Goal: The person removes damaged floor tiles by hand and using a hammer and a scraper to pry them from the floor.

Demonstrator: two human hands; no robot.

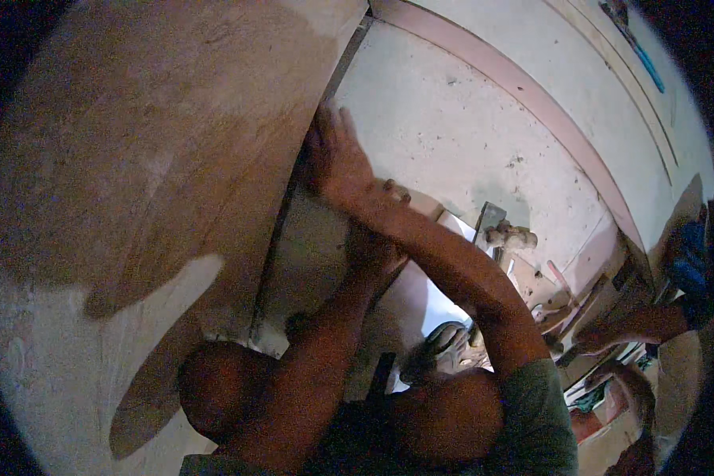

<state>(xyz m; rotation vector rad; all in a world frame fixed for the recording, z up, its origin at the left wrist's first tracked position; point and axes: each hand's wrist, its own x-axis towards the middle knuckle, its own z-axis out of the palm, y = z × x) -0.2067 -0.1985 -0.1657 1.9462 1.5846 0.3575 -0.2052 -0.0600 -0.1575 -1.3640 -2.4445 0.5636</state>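
Observation:
A large wooden panel (pixel 214 154), partly in shadow, fills the left side. A narrow dark strip (pixel 272 253) runs along its edge beside a pale, speckled surface (pixel 434 113). My right hand (pixel 340 163) lies at this edge with its fingers stretched out, and I see nothing held in it. Below it, my left hand (pixel 378 247) is partly hidden behind my right forearm. Fingertips show past that forearm, but whether the left hand grips anything is too dark to tell. My forearms cross in front of my bare knees.
A pinkish strip (pixel 541 107) curves across the upper right. A blue-handled tool (pixel 648 65) lies beyond it. Near the middle right is a dark flat piece (pixel 489 219) beside a pale, lumpy object (pixel 511 236). Another person's hands (pixel 607 333) are at the right, among scattered wood pieces.

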